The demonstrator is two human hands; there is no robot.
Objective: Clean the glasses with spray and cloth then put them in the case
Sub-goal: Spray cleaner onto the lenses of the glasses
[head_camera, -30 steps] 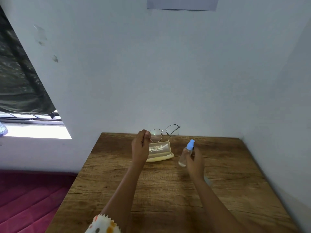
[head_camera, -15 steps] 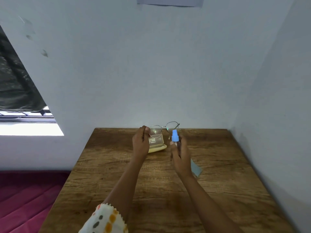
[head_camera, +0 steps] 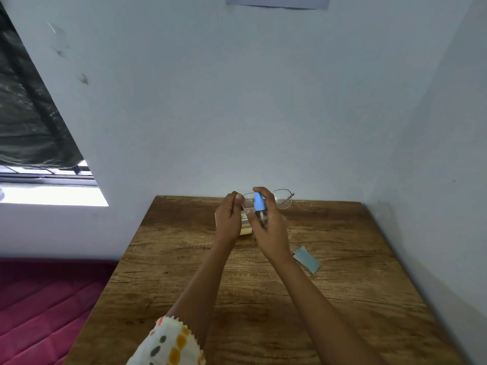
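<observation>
The wooden table (head_camera: 184,285) fills the lower view, its far edge against the wall at 12 o'clock. Both hands are raised over that far edge. The left hand (head_camera: 228,219) pinches the glasses (head_camera: 283,200) by the end of the frame, and the right hand (head_camera: 271,227), at its 3 o'clock, is wrapped round the spray bottle (head_camera: 258,204) with a finger on the blue cap. The case (head_camera: 245,229) lies on the table beneath them, and the cloth (head_camera: 307,259) lies flat at 4 o'clock of the right wrist. A one-corner pinch may let the thin frame twist or slip under the spray. A poorly aimed burst would wet the case or wall instead. I cannot tell which way the nozzle faces. The hands cover most of the case, and the bottle hides one lens.
</observation>
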